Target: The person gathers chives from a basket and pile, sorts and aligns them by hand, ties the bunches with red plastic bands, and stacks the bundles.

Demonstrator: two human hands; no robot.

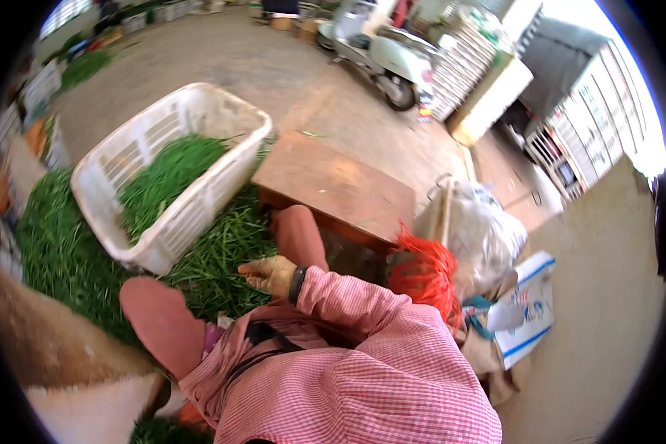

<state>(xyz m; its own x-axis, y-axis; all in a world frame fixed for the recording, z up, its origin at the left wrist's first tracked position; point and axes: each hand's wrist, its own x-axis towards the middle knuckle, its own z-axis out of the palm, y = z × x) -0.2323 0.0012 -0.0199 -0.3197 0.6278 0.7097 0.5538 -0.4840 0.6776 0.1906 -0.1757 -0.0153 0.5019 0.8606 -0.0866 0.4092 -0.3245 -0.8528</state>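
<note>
Left hand: out of frame, can't tell its grip. Far left: a thick heap of loose greens (66,237), long thin blades, on the floor. My left knee (159,318), in a reddish trouser leg, is at its near edge. White slatted crate (200,214) comes next, sitting among the greens, a smaller batch of cut blades (169,174) lying in it against the lower side. More of the loose greens run along its near side, between my knees.

Right hand (272,276) is over that patch, dark wristband (297,285) on, checked pink sleeve behind it. Fingers point left toward the greens; blurred, so can't tell whether they're apart, together or clamped on a blade. My right knee (300,233) is just beyond the hand.

Right of that: low brown table (337,181), bare-topped, beside the crate. Pale scooter (396,59) parked well behind it. Bundle of red strands (425,274) at the table's near right corner, clear plastic bag (488,237) beside it, blue-edged white sack (525,311) lower right. Far right: a truck (588,111) beyond a plain wall (607,311).
</note>
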